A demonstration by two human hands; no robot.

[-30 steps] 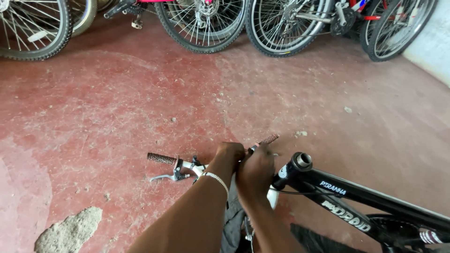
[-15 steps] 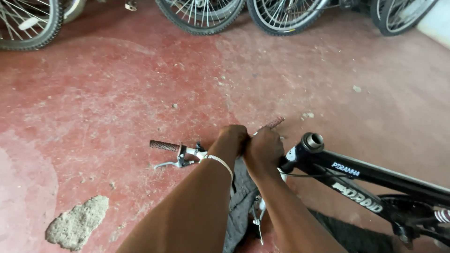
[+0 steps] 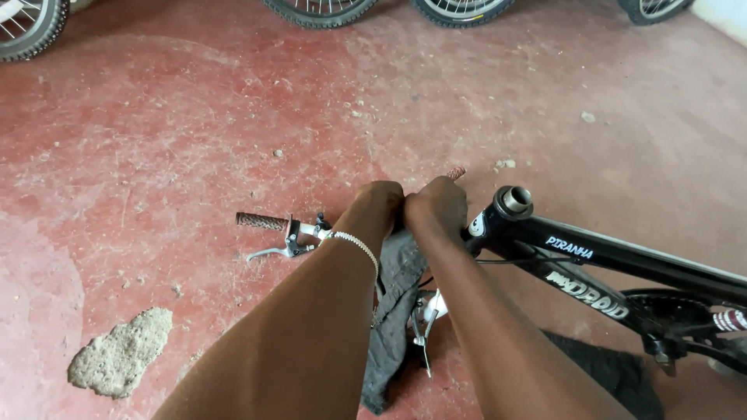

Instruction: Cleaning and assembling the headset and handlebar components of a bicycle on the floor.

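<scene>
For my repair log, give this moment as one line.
left hand: on handlebar middle | right hand: beside it, closed | black frame: lying on red floor | dark rag: below

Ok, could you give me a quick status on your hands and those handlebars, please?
Left hand and right hand closed together at handlebar centre. Dark rag hangs beneath. Black frame lies alongside, right.

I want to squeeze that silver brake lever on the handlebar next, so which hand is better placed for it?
Probably the left hand: the brake lever and brown handlebar grip lie on its side, while the right hand sits nearer the black frame.
</scene>
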